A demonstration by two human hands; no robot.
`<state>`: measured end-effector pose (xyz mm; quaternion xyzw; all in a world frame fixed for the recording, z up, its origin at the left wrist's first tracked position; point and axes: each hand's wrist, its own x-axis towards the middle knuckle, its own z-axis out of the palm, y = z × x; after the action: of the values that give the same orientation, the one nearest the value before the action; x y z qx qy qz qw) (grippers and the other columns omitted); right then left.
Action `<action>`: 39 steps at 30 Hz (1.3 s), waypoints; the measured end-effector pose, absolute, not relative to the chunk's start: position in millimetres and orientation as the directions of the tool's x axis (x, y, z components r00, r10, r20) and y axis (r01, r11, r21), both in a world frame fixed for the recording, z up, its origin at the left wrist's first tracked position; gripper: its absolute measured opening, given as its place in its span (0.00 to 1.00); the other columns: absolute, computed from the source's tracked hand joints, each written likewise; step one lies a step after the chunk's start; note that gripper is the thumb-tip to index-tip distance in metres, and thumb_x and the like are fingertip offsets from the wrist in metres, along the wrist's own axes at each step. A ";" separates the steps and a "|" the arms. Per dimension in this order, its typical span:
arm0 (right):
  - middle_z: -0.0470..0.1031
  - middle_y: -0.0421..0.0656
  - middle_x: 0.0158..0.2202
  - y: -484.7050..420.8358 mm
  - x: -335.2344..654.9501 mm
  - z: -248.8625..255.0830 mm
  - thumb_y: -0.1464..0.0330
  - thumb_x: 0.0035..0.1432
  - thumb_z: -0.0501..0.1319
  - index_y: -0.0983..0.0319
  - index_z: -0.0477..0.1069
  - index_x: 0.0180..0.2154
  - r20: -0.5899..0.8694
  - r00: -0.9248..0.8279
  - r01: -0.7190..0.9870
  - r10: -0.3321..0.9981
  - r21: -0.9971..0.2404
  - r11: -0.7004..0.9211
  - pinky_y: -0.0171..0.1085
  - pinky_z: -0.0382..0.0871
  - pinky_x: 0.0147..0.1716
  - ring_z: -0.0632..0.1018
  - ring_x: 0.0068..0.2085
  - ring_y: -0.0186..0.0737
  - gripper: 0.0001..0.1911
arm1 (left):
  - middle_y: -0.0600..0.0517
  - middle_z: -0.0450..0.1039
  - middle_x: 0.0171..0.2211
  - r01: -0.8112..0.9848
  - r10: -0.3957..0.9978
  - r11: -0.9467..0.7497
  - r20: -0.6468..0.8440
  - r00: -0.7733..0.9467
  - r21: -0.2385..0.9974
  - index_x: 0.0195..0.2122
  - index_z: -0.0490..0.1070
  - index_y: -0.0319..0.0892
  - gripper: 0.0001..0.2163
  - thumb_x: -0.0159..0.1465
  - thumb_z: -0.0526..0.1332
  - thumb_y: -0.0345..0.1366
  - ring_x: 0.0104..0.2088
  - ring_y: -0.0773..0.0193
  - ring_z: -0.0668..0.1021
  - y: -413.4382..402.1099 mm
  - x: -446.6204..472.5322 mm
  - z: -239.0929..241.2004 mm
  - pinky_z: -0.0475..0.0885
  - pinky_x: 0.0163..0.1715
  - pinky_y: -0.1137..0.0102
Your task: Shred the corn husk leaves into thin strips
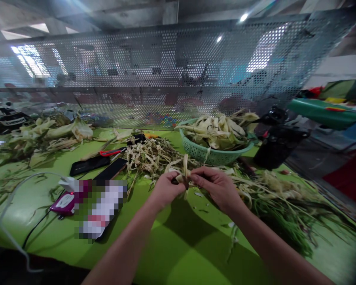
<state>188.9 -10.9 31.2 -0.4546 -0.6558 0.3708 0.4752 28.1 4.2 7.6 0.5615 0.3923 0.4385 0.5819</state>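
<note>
Over the green table, my left hand (166,189) pinches a pale corn husk strip (185,166) that loops and stands up between my hands. From the other side, my right hand (218,186) grips the same strip between thumb and fingers. The fingertips nearly meet, so part of the strip is hidden. Just behind my hands lies a heap of small knotted husk pieces (148,155). A green plastic basket (207,153) heaped with dry corn husks (222,132) stands beyond my right hand.
On the left lie a black phone (89,165), a red cutter knife (112,151), a purple power strip (63,204) with cables and more husks (62,130). Green fibres (279,217) and a black container (280,146) are at right. A perforated metal screen (166,59) borders the back.
</note>
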 end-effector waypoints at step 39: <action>0.72 0.45 0.32 -25.7 184.5 34.9 0.76 0.59 0.55 0.62 0.70 0.32 0.416 -0.614 0.769 0.670 0.125 0.627 0.37 0.58 0.30 0.71 0.31 0.39 0.07 | 0.57 0.60 0.20 0.451 0.865 -0.406 0.174 0.470 0.795 0.21 0.66 0.40 0.04 0.49 0.59 0.34 0.24 0.69 0.61 5.7 8.8 9.2 0.54 0.24 0.74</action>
<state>184.5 -25.7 34.9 -0.4059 -0.8863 -0.1474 0.1674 8.8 5.7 9.2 0.7837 0.4199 0.2976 0.3478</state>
